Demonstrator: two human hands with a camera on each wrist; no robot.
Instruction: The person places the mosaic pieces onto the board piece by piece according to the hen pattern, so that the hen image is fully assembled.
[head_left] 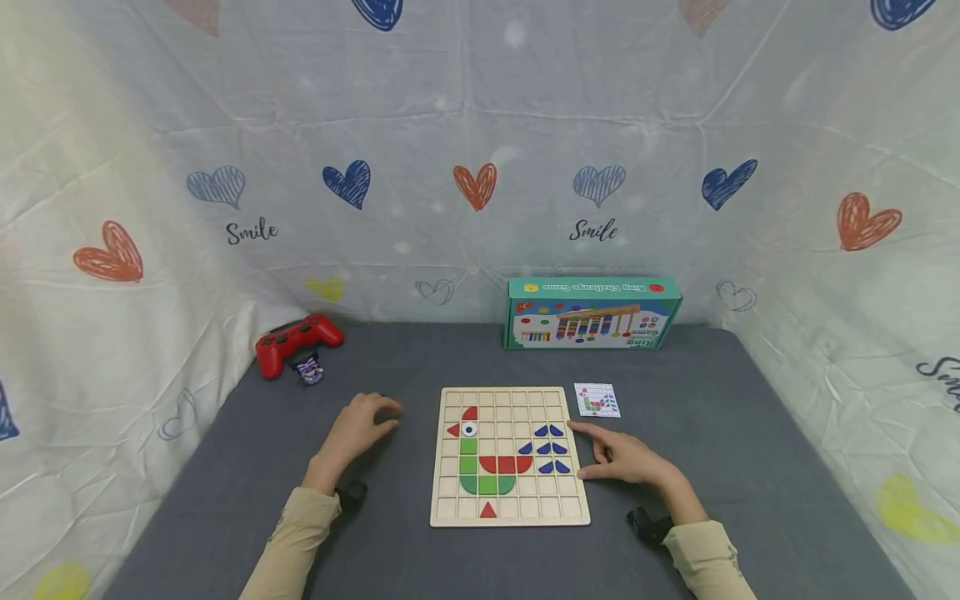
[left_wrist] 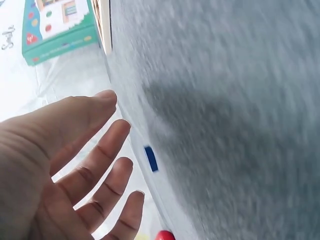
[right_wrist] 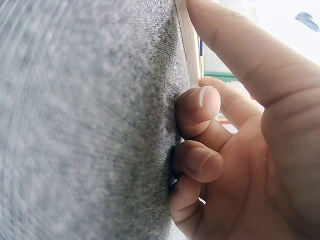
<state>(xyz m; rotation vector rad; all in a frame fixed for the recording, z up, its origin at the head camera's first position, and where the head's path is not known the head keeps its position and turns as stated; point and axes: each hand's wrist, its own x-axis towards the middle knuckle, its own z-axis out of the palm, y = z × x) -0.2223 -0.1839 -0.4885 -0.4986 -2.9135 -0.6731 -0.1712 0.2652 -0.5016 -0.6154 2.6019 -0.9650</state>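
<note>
A square wooden grid board (head_left: 528, 507) lies on the table, with red, green and blue shaped pieces forming a bird-like figure on it. My right hand (head_left: 626, 457) touches the board's right edge with spread thumb and index finger. In the right wrist view the other fingers curl against the cloth beside the board edge (right_wrist: 188, 45). Left of the board, my left hand (head_left: 358, 433) hovers with loosely bent fingers and nothing between them. Beyond those fingertips in the left wrist view lies a small blue piece (left_wrist: 151, 159) on the cloth.
A pattern card (head_left: 597, 401) with a similar bird picture lies by the board's upper right corner. Behind it stands a green game box (head_left: 592, 315). A red game controller (head_left: 296, 342) and a small purple figure (head_left: 308, 368) sit at the back left.
</note>
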